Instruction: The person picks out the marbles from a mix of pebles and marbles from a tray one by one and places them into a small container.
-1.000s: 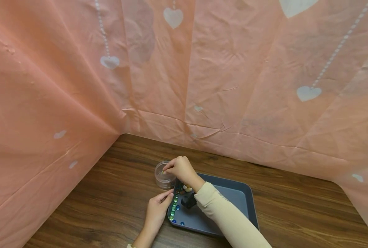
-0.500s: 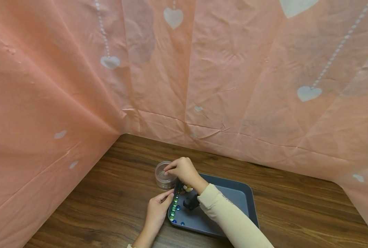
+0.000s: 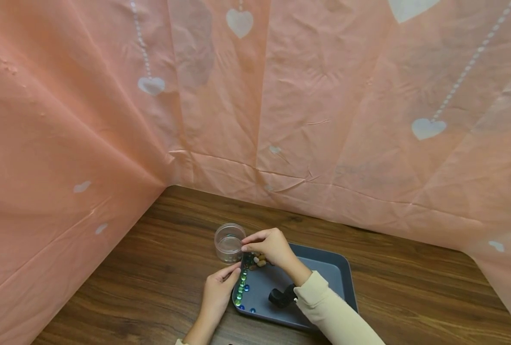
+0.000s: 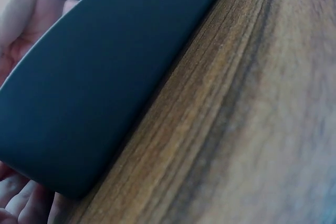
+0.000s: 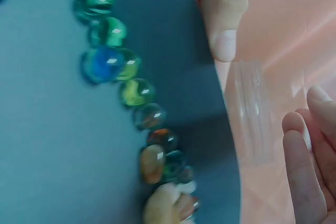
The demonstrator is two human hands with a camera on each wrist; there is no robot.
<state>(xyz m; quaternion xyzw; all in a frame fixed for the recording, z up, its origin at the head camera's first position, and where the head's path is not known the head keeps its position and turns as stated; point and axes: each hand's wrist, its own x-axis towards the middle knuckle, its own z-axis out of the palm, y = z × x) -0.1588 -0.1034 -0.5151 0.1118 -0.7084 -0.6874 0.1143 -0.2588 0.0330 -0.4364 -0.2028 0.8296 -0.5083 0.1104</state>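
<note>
My left hand [image 3: 216, 290] grips the left wall of a dark grey tray [image 3: 320, 275]; its thumb lies at the rim in the right wrist view. Green glass marbles [image 3: 240, 290] line that wall inside, with a few blue marbles [image 5: 105, 64] beside them. Smooth tan and white pebbles [image 3: 260, 262] sit at the far left corner. My right hand [image 3: 274, 247] hovers over that corner, thumb and fingertips close together by the rim of a clear plastic jar [image 3: 230, 245]; nothing shows between them. The left wrist view is mostly filled by the tray's outer wall [image 4: 94, 87].
The jar stands open on the wood-grain table [image 3: 160, 268], just beyond the tray's left corner. A black wrist camera [image 3: 281, 297] on the right arm hangs over the tray. Pink cloth [image 3: 324, 120] with white hearts closes off the back and sides.
My right hand has drawn back from over the jar to the right, toward the tray. A small pale thing at its fingertips a second ago no longer shows. The left hand stays put.
</note>
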